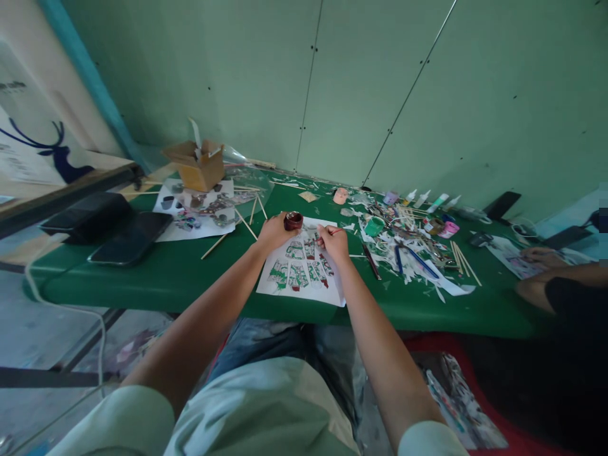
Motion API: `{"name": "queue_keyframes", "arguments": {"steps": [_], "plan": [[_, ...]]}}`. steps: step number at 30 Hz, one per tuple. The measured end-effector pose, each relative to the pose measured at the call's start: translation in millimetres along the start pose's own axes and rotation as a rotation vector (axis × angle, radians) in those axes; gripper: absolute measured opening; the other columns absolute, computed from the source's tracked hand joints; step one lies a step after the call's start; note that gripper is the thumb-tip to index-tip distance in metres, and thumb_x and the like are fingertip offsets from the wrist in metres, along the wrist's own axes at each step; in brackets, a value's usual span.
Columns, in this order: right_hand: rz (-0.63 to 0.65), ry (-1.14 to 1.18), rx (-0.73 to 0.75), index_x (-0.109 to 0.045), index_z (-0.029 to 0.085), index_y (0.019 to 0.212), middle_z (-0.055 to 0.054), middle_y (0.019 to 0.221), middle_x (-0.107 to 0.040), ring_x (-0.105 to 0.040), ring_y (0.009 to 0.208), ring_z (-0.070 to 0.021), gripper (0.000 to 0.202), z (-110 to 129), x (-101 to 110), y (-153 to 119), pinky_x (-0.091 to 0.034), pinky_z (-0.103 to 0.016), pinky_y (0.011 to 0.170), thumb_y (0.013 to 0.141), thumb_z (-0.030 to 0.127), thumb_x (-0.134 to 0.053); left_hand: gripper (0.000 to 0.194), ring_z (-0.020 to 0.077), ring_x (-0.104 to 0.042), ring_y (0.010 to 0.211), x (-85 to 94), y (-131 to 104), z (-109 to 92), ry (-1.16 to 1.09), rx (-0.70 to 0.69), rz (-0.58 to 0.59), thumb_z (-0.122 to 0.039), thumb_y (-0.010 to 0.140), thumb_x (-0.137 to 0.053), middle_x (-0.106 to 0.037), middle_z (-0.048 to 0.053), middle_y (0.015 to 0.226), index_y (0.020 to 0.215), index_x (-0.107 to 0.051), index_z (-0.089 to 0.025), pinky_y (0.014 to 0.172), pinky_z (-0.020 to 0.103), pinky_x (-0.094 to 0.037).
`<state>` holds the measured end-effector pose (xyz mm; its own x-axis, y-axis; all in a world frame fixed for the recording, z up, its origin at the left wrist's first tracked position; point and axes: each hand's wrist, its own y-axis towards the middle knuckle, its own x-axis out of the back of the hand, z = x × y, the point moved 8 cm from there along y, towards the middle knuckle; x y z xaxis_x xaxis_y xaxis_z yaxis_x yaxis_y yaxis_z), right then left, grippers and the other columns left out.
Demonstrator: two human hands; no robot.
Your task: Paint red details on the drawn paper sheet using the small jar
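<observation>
A white sheet [266,292] with green and dark red painted shapes lies on the green table in front of me. My left hand [274,232] is closed around a small jar of dark red paint [293,221] at the sheet's upper left corner. My right hand [331,240], at the sheet's upper right, has its fingers pinched on a thin red brush [337,231], whose tip is too small to make out. The painted shapes sit between and below my two hands.
Left stand a cardboard box [202,171] on another sheet [166,232], and a phone [129,239]. Paper scraps, a green pot [374,226], blue-handled scissors [418,259], bottles and sticks crowd the right. Another person's arm [565,280] rests at the far right.
</observation>
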<state>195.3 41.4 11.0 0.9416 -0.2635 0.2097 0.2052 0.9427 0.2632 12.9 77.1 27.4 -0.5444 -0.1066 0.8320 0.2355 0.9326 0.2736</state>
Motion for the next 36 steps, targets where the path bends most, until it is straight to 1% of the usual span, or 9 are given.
{"name": "queue_keyframes", "arguments": {"steps": [4,8,11,15,21,26,30,33,36], "plan": [[-0.008,0.045,-0.019,-0.046,0.019,0.049,0.002,0.040,-0.052,-0.043,0.032,-0.0073,0.039,-2.4,0.4,0.2,-0.034,-0.019,0.036,0.073,0.047,-0.057,0.059,0.0288,-0.058,0.097,-0.7,0.2,1.0,0.008,0.011,-0.001,-0.054,0.069,-0.059,-0.063,0.010,0.105,0.114,-0.048,-0.018,0.076,0.034,-0.042],[0.001,0.021,-0.009,-0.046,0.019,0.048,0.003,0.039,-0.051,-0.044,0.033,-0.0079,0.038,-1.9,0.0,0.5,-0.034,-0.019,0.035,0.073,0.046,-0.057,0.057,0.0288,-0.058,0.098,-0.1,0.0,0.0,0.014,-0.003,-0.015,-0.052,0.069,-0.058,-0.063,0.010,0.105,0.114,-0.049,-0.018,0.078,0.034,-0.042],[-0.020,0.027,-0.028,-0.047,0.019,0.050,0.002,0.040,-0.052,-0.045,0.033,-0.0082,0.039,-4.1,1.6,0.9,-0.035,-0.020,0.036,0.073,0.048,-0.056,0.059,0.0289,-0.058,0.099,-0.9,0.4,0.9,0.017,0.003,-0.007,-0.053,0.069,-0.058,-0.063,0.011,0.106,0.115,-0.048,-0.018,0.078,0.034,-0.042],[0.004,0.019,-0.011,-0.046,0.019,0.049,0.002,0.039,-0.050,-0.045,0.033,-0.0083,0.039,-5.0,-0.9,1.8,-0.034,-0.019,0.035,0.072,0.048,-0.057,0.059,0.0287,-0.058,0.098,-0.9,0.9,1.5,0.019,0.009,-0.002,-0.054,0.069,-0.058,-0.063,0.010,0.107,0.115,-0.048,-0.018,0.077,0.034,-0.042],[-0.016,0.030,-0.017,-0.046,0.019,0.050,0.002,0.041,-0.052,-0.045,0.033,-0.0084,0.039,-5.3,1.6,0.7,-0.036,-0.020,0.036,0.073,0.050,-0.055,0.058,0.0286,-0.058,0.098,-0.1,-0.2,0.5,0.006,0.007,0.007,-0.053,0.070,-0.058,-0.062,0.011,0.107,0.115,-0.048,-0.018,0.077,0.034,-0.042],[-0.028,-0.038,-0.022,-0.043,0.020,0.048,0.002,0.039,-0.050,-0.048,0.036,-0.0099,0.038,-2.7,3.1,-0.4,-0.035,-0.020,0.036,0.074,0.046,-0.054,0.057,0.0287,-0.058,0.098,1.1,-1.1,-0.8,0.013,0.003,0.000,-0.053,0.070,-0.058,-0.063,0.010,0.106,0.114,-0.048,-0.018,0.076,0.034,-0.042],[-0.037,-0.004,-0.036,-0.043,0.020,0.049,0.002,0.041,-0.052,-0.047,0.035,-0.0093,0.038,-4.4,3.6,0.4,-0.036,-0.020,0.037,0.073,0.048,-0.054,0.057,0.0283,-0.057,0.099,0.3,-0.7,-0.1,0.013,0.019,0.019,-0.053,0.070,-0.058,-0.062,0.011,0.107,0.115,-0.047,-0.018,0.077,0.033,-0.042],[-0.032,-0.023,-0.008,-0.041,0.020,0.047,0.003,0.038,-0.049,-0.046,0.034,-0.0092,0.039,-2.7,3.4,0.4,-0.035,-0.020,0.036,0.073,0.045,-0.055,0.058,0.0286,-0.057,0.099,0.1,-0.1,0.0,0.009,0.019,0.022,-0.053,0.070,-0.058,-0.062,0.011,0.107,0.115,-0.047,-0.018,0.077,0.034,-0.042],[-0.040,0.008,-0.020,-0.041,0.020,0.047,0.003,0.037,-0.048,-0.046,0.033,-0.0093,0.038,-3.2,4.1,-0.1,-0.035,-0.020,0.036,0.073,0.044,-0.055,0.058,0.0291,-0.058,0.098,-0.2,0.0,0.2,0.014,0.017,0.020,-0.053,0.069,-0.058,-0.062,0.011,0.107,0.114,-0.048,-0.018,0.077,0.034,-0.042]]}}
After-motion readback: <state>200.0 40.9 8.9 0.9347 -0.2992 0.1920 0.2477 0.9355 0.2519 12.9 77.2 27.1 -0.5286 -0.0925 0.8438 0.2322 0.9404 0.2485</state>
